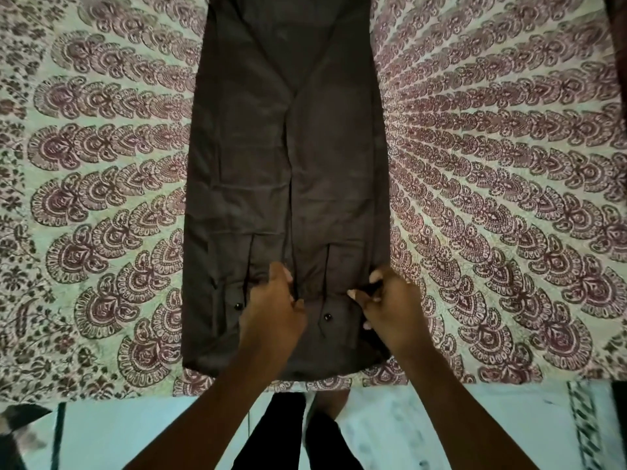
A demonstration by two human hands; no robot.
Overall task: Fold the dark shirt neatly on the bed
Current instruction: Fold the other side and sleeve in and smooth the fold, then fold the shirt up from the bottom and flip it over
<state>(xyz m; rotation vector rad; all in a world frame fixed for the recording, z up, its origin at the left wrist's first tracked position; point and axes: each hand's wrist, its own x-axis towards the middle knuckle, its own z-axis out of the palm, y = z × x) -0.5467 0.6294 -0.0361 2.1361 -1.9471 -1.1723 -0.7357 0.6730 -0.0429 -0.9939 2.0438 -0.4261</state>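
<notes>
The dark shirt (285,157) lies flat on the bed as a long narrow strip running away from me, its sides folded inward and both sleeves laid down the middle. Two buttoned cuffs lie near the close end. My left hand (274,300) rests on the left sleeve's cuff with its fingers curled into the cloth. My right hand (386,300) grips the cloth at the shirt's right edge beside the other cuff, thumb pointing inward.
The bed is covered by a pale sheet (101,198) printed with maroon paisley rows, spreading wide on both sides of the shirt. Its near edge (217,388) runs just below the shirt's end. Below that are a light tiled floor (152,432) and my dark-trousered legs (285,435).
</notes>
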